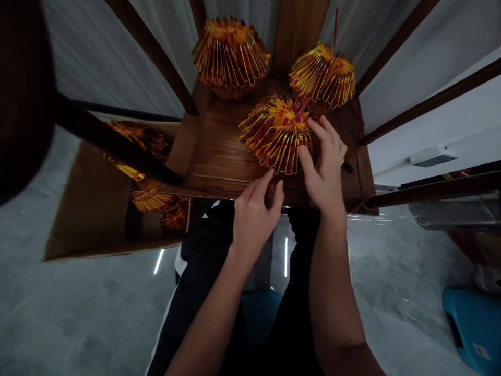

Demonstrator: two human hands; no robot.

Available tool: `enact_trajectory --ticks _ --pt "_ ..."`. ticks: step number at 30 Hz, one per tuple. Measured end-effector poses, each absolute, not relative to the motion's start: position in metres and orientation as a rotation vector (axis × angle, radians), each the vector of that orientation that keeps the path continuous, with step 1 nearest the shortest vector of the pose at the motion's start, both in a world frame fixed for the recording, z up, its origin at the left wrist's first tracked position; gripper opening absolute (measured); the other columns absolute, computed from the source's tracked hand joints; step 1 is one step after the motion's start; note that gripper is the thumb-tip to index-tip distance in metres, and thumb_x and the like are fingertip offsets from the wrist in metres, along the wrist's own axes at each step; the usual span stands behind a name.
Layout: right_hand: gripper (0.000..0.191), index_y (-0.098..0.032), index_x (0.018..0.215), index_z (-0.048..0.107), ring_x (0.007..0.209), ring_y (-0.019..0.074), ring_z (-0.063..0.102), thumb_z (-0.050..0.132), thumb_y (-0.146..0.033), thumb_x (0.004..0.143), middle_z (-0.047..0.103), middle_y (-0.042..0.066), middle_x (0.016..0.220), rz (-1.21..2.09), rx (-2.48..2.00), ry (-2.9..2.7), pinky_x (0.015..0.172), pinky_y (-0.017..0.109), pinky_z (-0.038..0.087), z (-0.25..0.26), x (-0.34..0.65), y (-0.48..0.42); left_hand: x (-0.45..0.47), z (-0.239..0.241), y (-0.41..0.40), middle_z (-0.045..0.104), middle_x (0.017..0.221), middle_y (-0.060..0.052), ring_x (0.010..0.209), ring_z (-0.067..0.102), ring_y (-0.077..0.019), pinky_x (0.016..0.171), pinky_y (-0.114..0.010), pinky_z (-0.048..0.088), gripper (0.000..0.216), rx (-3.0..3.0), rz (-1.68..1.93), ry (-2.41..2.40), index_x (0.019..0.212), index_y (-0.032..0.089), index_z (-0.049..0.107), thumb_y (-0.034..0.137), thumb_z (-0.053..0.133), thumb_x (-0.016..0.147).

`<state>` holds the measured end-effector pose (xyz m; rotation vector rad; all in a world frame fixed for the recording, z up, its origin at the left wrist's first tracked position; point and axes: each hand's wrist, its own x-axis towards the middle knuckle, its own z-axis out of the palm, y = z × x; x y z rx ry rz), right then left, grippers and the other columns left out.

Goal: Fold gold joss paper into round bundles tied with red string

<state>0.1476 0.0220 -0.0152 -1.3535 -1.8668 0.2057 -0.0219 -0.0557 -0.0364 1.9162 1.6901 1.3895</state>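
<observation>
A: Where is the red-and-gold pleated paper ornament?
B: On the brown wooden board. Your right hand, fingers spread, is at its right side; your left hand, fingers parted, at its near edge.

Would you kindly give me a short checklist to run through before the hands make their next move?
1. Front pleated ornament fanned open: ok, its gold-edged folds are spread.
2. Right hand at the ornament: ok, thumb and fingers are at its right side; grip firmness: cannot tell.
3. Left hand free: ok, it holds nothing, fingers near the ornament's lower edge.
4. Red cord secured at the ornament's top: cannot tell, the fastening is too small to make out.
5. Generous room behind: not ok, the rear right ornament sits close behind, overlapping in this view.
</observation>
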Motion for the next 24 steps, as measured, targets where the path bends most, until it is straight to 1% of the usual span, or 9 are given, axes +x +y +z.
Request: enact_trajectory --ticks 2,4,6,8,13,17,20,22,24 --pt "0.057 -0.045 0.165 0.040 0.166 0.0341 0.029 0.041 -0.062 0.111 0.031 0.007 0.180 0.229 -1.439 -1.804 0.130 0.074 0.025 -0.020 0.138 0.020 -0.038 -0.047 -0.056 0.082 0.114 -0.008 0.100 0.078 -0.0198 0.097 -0.032 0.062 0.030 2.005 1.320 1.649 0.133 0.012 0.073 0.027 0.058 0.112" --pt "0.064 -0.045 0.171 0.027 0.170 0.0351 0.022 0.038 -0.065 0.110 0.022 0.009 0.183 0.286 -1.500 -1.742 0.129 0.076 0.024 -0.026 0.123 0.019 -0.054 -0.056 -0.054 0.082 0.109 -0.007 0.103 0.076 -0.0244 0.100 -0.039 0.059 0.023 2.084 1.219 1.662 0.116 0.017 0.079 0.023 0.057 0.110" --pt "0.074 -0.044 0.173 0.019 0.171 0.0367 0.019 0.043 -0.070 0.107 0.020 0.013 0.183 0.324 -1.514 -1.700 0.128 0.077 0.025 -0.032 0.106 0.020 -0.066 -0.061 -0.053 0.078 0.127 -0.014 0.120 0.068 -0.0361 0.106 -0.053 0.052 0.027 2.074 1.160 1.815 0.123 0.015 0.078 0.023 0.057 0.109" --pt "0.081 -0.041 0.172 0.022 0.171 0.0379 0.018 0.051 -0.073 0.104 0.019 0.017 0.181 0.317 -1.526 -1.600 0.128 0.075 0.028 -0.038 0.086 0.025 -0.071 -0.062 -0.054 0.069 0.145 -0.019 0.131 0.059 -0.0441 0.111 -0.063 0.045 0.037 2.058 1.091 1.936 0.140 0.012 0.071 0.025 0.056 0.109" --pt "0.080 -0.038 0.172 0.025 0.171 0.0381 0.015 0.051 -0.071 0.104 0.010 0.018 0.178 0.198 -1.520 -1.301 0.131 0.072 0.025 -0.055 0.046 0.046 -0.069 -0.061 -0.062 0.060 0.161 -0.015 0.146 0.050 -0.0399 0.123 -0.060 0.038 0.048 2.075 0.917 1.949 0.155 0.014 0.060 0.028 0.053 0.110" --pt "0.093 -0.031 0.175 0.013 0.174 0.0346 0.001 0.052 -0.072 0.102 -0.004 0.017 0.181 0.158 -1.412 -1.256 0.137 0.066 0.018 -0.070 0.043 0.056 -0.072 -0.064 -0.067 0.052 0.169 -0.011 0.159 0.039 -0.0351 0.135 -0.057 0.026 0.051 1.996 0.885 1.884 0.162 0.016 0.053 0.030 0.050 0.113" --pt "0.105 -0.023 0.174 0.008 0.174 0.0316 0.003 0.058 -0.074 0.097 0.002 0.022 0.181 0.202 -1.382 -1.210 0.139 0.062 0.015 -0.078 0.049 0.059 -0.062 -0.072 -0.090 0.036 0.180 -0.010 0.170 0.021 -0.0315 0.141 -0.058 0.011 0.055 1.851 0.886 1.797 0.168 0.019 0.046 0.027 0.051 0.114" --pt "0.108 -0.020 0.171 0.014 0.172 0.0329 0.013 0.063 -0.075 0.092 0.015 0.025 0.178 0.214 -1.392 -1.199 0.138 0.063 0.019 -0.081 0.051 0.062 -0.045 -0.080 -0.116 0.032 0.180 -0.013 0.169 0.023 -0.0372 0.138 -0.067 0.018 0.056 1.671 0.850 1.737 0.164 0.020 0.049 0.028 0.063 0.110" --pt "0.106 -0.018 0.169 0.020 0.169 0.0345 0.022 0.066 -0.075 0.091 0.022 0.027 0.174 0.231 -1.417 -1.164 0.135 0.063 0.028 -0.083 0.052 0.065 -0.025 -0.086 -0.141 0.050 0.167 -0.014 0.153 0.049 -0.0363 0.126 -0.063 0.044 0.047 1.450 0.768 1.633 0.150 0.020 0.062 0.036 0.072 0.107"
